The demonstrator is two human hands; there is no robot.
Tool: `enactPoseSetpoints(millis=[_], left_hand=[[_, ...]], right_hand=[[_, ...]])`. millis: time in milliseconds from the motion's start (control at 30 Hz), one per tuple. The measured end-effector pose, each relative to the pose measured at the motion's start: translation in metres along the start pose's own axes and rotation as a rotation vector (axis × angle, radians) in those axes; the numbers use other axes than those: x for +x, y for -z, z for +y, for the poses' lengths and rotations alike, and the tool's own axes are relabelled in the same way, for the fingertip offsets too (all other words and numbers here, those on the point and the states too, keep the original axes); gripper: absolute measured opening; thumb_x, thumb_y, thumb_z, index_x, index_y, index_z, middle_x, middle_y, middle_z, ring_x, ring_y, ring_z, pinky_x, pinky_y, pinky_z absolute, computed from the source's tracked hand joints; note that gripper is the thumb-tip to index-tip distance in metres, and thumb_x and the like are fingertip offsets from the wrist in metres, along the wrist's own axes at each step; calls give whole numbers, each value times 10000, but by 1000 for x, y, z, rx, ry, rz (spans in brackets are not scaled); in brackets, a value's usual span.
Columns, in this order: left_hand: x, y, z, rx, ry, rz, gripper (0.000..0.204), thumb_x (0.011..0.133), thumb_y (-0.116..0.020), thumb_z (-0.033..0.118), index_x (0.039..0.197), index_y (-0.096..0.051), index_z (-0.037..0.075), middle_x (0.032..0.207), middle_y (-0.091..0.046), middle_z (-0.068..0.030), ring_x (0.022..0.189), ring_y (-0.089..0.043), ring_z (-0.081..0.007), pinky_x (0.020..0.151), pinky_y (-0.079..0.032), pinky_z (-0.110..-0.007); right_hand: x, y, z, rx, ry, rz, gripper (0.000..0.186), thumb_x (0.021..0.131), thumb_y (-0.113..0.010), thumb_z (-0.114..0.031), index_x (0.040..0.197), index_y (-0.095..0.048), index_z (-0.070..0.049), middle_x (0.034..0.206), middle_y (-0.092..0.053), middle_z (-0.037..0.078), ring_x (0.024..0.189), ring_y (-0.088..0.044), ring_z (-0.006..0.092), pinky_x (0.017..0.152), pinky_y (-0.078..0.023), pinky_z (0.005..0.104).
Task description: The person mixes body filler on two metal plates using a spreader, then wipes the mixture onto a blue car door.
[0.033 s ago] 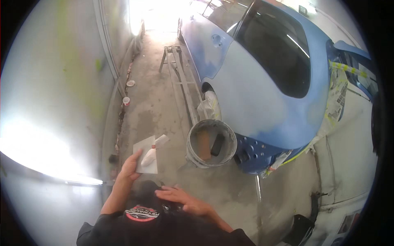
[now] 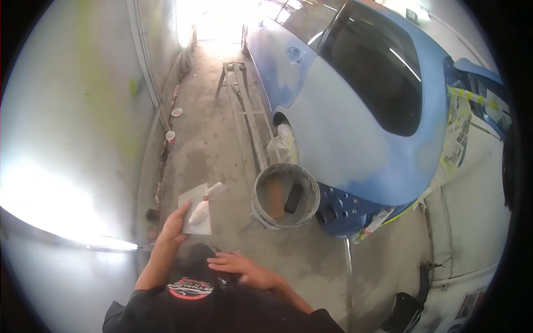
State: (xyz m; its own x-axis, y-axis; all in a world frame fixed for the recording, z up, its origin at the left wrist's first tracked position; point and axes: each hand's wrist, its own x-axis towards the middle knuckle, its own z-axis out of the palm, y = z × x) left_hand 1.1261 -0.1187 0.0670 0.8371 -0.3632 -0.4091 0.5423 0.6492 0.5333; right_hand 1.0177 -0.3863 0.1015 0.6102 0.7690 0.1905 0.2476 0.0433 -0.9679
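My left hand (image 2: 175, 225) grips a flat white mixing board (image 2: 186, 200) by its left edge. A smooth mound of white paste (image 2: 199, 213) lies on the board. Above the mound is a small red spot. A pale, thin strip (image 2: 216, 190) sticks out past the board's right edge; its kind I cannot make out. My right hand (image 2: 244, 269) lies in front of my dark shirt, palm inward, its fingers stretched out and holding nothing visible.
Ahead stands a grey-smeared bucket (image 2: 257, 213) with a brown block (image 2: 274, 198) and a black block (image 2: 293, 198) inside. Beyond it is a narrow sawhorse (image 2: 244, 105). A blue car (image 2: 344, 127) with dull grey patches fills the right. A small cup (image 2: 170, 136) sits by the left wall.
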Motion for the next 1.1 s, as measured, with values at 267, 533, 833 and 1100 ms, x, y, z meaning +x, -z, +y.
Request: enactPoseSetpoints(millis=[267, 533, 833, 1100], left_hand=[[64, 20, 40, -56, -48, 72, 478, 1043, -459, 309, 1389, -439, -21, 1326, -569, -160, 1193, -587, -278, 1031, -476, -451], [165, 70, 128, -139, -63, 100, 465, 1037, -481, 319, 1361, -479, -14, 1256, -617, -145, 1132, -619, -269, 984, -506, -435], [230, 119, 261, -90, -200, 211, 448, 1002, -564, 317, 1318, -536, 1, 1234, -648, -132, 1082, -653, -252, 953, -527, -419], [264, 154, 320, -207, -235, 281, 453, 1001, -566, 341, 1308, -541, 9, 1211, -655, -120, 1076, -653, -249, 933, -540, -426]], right_hand=[[60, 61, 139, 294, -357, -235, 644, 1036, -337, -516, 1471, -435, -51, 1544, -397, 128, 1441, -327, 272, 1188, -216, 404], [159, 143, 200, -133, -769, 89, 758, 972, -440, -633, 1404, -515, -15, 1442, -512, 165, 1272, -536, 300, 1066, -405, 362], [285, 182, 178, 493, -680, 31, 671, 1057, -302, -512, 1520, -334, -28, 1584, -314, 115, 1463, -268, 220, 1198, -182, 342], [401, 241, 81, 83, -278, -202, 748, 1017, -230, -622, 1561, -256, -108, 1633, -178, 119, 1517, -100, 292, 1211, -53, 465]])
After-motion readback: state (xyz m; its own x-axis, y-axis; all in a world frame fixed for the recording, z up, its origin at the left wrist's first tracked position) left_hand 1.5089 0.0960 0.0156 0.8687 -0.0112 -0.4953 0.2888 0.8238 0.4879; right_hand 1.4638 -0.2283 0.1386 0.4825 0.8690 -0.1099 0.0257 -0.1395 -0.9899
